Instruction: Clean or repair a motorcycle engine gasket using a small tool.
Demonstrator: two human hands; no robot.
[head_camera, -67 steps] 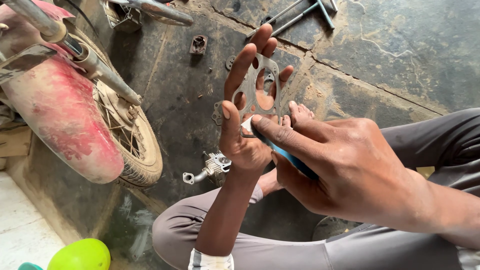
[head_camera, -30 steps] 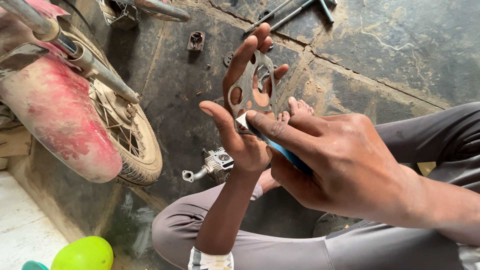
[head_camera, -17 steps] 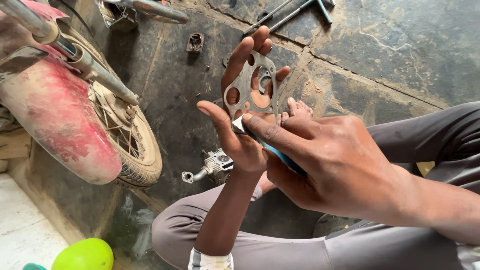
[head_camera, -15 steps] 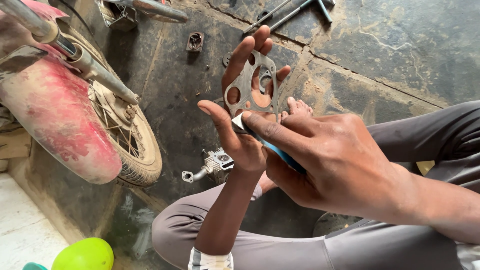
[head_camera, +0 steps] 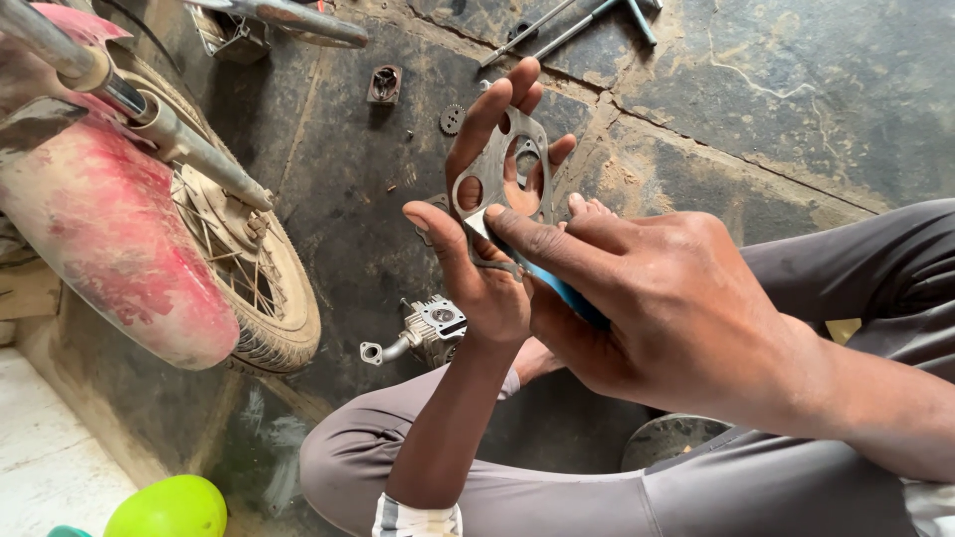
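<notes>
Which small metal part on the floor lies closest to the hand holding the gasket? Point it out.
The finned engine part with a pipe stub, just below the left hand. The square part and small gear lie farther up the floor.

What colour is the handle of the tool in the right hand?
Blue: the tool handle shows under the right hand fingers in the head view.
</notes>
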